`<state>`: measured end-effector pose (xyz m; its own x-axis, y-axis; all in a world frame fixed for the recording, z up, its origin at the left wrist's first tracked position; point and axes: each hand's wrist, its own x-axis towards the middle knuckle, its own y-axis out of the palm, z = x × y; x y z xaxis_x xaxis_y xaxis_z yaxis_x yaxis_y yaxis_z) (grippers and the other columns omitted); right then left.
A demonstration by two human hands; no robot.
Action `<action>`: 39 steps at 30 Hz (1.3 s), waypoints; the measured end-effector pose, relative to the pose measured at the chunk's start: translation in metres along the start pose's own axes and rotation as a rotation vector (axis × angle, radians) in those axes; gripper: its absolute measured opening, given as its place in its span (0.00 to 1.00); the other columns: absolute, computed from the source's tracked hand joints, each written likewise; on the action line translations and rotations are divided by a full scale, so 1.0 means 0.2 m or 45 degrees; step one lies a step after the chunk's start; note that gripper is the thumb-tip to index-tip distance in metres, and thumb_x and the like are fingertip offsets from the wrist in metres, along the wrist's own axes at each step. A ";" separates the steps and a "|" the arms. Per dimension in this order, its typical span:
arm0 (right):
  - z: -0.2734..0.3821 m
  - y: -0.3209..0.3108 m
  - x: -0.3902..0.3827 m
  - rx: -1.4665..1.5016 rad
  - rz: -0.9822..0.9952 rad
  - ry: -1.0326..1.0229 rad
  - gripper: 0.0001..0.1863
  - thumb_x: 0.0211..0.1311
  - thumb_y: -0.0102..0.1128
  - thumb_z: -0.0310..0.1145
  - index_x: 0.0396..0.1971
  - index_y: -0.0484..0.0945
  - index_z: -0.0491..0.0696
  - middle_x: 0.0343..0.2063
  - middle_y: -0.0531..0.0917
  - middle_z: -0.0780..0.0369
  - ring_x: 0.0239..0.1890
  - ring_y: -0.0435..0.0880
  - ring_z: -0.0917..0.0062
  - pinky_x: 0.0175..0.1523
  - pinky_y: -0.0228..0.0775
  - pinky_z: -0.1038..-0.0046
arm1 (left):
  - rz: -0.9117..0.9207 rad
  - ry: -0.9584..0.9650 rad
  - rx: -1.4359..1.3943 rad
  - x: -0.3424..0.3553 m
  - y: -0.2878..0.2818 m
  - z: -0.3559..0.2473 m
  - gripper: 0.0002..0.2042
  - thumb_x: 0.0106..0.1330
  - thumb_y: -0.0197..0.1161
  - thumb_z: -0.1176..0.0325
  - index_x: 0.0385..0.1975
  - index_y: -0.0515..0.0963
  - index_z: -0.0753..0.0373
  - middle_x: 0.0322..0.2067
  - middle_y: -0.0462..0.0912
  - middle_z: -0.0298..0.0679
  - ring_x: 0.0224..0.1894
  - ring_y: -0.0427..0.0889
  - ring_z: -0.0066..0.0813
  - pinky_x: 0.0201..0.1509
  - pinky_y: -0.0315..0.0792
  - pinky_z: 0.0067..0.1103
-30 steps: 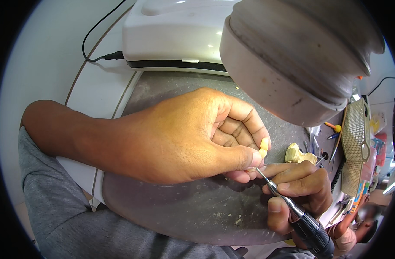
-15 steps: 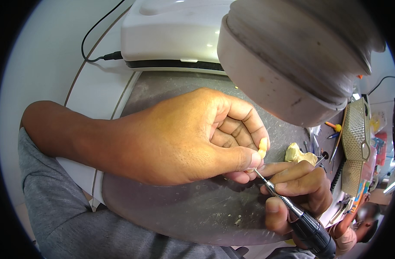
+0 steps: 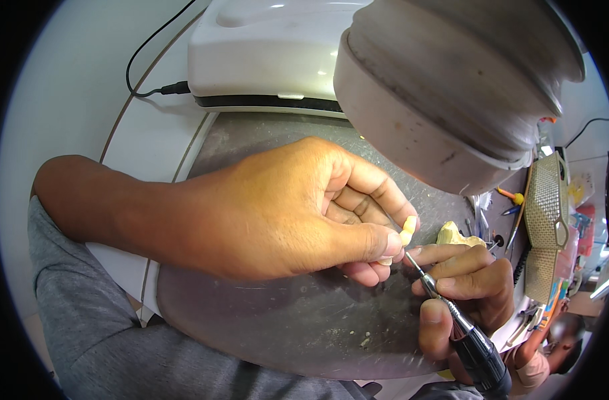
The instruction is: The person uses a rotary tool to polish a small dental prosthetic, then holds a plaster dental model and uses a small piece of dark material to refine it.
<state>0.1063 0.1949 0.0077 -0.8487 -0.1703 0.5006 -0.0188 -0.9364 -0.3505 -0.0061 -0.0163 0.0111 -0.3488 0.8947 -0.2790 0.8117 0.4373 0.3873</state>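
Note:
A small yellowish-white dental bridge (image 3: 408,230) is pinched between the thumb and fingers of my left hand (image 3: 284,213); part of it is hidden behind the thumb. My right hand (image 3: 471,280) grips a black and silver rotary handpiece (image 3: 474,347) like a pen. Its thin bur points up and left, and the tip lies close to the bridge and my left thumb; whether it touches I cannot tell. Just beyond my right fingers rests a cream plaster dental model (image 3: 456,235).
A white machine (image 3: 264,60) with a black cable stands at the back. A wide grey suction nozzle (image 3: 431,120) hangs over the dark work mat (image 3: 298,327), which bears pale crumbs. At right are a perforated metal tray (image 3: 546,200) and several tools. Another person (image 3: 534,363) sits far right.
The handpiece tip has shifted slightly right and up, away from the underside of my left thumb. The bridge has turned a little in my left fingers.

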 end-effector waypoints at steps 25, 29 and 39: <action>0.04 -0.01 0.01 -0.080 0.112 0.099 0.15 0.48 0.73 0.22 0.34 0.75 0.43 0.26 0.82 0.57 0.38 0.88 0.54 0.36 0.82 0.68 | -0.023 -0.040 -0.050 -0.01 0.00 -0.02 0.16 0.71 0.56 0.73 0.54 0.69 0.75 0.38 0.83 0.44 0.41 0.86 0.24 0.48 0.82 0.15; 0.04 -0.01 0.01 -0.092 0.108 0.084 0.15 0.48 0.73 0.23 0.34 0.75 0.43 0.26 0.82 0.57 0.38 0.88 0.54 0.36 0.83 0.67 | -0.011 -0.038 -0.084 -0.01 0.00 -0.02 0.16 0.71 0.56 0.73 0.54 0.69 0.75 0.39 0.83 0.45 0.42 0.85 0.24 0.48 0.82 0.16; 0.03 -0.01 0.03 -0.129 0.141 0.026 0.16 0.49 0.73 0.24 0.34 0.73 0.42 0.25 0.82 0.56 0.36 0.88 0.55 0.36 0.83 0.66 | -0.014 -0.060 -0.078 -0.01 0.00 -0.03 0.15 0.71 0.56 0.74 0.53 0.71 0.75 0.41 0.83 0.44 0.41 0.85 0.23 0.48 0.82 0.16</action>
<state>0.1053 0.1946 0.0165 -0.8593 -0.2637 0.4382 0.0233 -0.8761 -0.4816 -0.0083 -0.0173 0.0165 -0.3337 0.8852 -0.3241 0.7772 0.4529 0.4369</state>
